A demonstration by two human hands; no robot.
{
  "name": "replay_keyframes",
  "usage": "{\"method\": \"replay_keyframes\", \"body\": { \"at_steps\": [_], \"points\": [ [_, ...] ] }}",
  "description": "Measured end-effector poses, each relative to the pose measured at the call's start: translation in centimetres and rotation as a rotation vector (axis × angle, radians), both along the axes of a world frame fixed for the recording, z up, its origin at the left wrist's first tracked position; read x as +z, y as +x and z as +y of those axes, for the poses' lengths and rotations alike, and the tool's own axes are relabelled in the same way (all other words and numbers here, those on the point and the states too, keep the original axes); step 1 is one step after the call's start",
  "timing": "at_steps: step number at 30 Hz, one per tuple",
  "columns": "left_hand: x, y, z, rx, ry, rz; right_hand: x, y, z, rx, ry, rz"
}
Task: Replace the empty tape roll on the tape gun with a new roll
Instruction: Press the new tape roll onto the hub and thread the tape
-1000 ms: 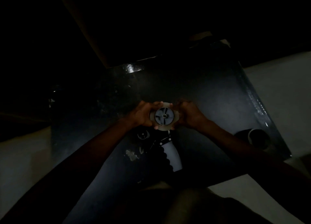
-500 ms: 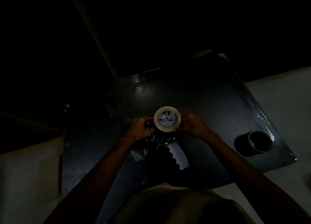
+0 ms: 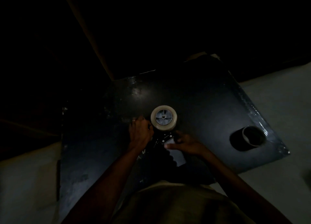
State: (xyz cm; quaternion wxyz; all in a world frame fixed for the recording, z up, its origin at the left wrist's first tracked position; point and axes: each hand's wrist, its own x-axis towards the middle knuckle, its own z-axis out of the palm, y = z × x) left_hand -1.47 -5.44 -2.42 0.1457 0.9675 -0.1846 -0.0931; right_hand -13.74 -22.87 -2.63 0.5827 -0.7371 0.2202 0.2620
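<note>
The new roll (image 3: 163, 117) sits on the hub of the tape gun (image 3: 175, 154), which lies on the dark table (image 3: 210, 106) with its handle pointing toward the person. The left hand (image 3: 139, 134) is curled against the gun just left of the roll, and it is nearer to the roll. The right hand (image 3: 186, 144) grasps the handle top; the empty core (image 3: 249, 138) lies well apart, right.

- I see a dark table (image 3: 202, 106) with a faintly glossy top (scuffed in places).
- Tape roll (image 3: 163, 117): pale, smooth, slightly shiny.
- Tape gun (image 3: 175, 155): plastic handle, small metal fittings.

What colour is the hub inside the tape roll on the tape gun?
Grey-blue, with spokes; the hub sits within the whitish tape roll. Head view, the only one.
</note>
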Motion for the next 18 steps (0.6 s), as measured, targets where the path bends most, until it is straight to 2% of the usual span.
{"method": "replay_keyframes", "body": {
  "at_steps": [2,4,8,12,18],
  "points": [
    [-0.2,-0.4,-0.1,0.002,0.007,-0.004,-1.0,-0.1,0.7,0.072,-0.137,0.020],
    [0.1,-1.1,-0.4,0.007,0.012,0.003,-1.4,-0.1,1.7,-0.004,-0.195,-0.038],
    [0.4,-2.2,-0.9,0.036,-0.016,0.039,-1.5,-0.7,3.5,-0.150,-0.036,-0.101],
    [0.0,-2.2,-0.2,0.009,-0.069,0.103,-1.3,-1.4,4.9,-0.235,-0.067,-0.172],
    [-1.0,-1.4,0.4,0.037,-0.211,0.104,-0.4,-0.8,5.2,-0.319,-0.094,-0.208]
  ]
}}
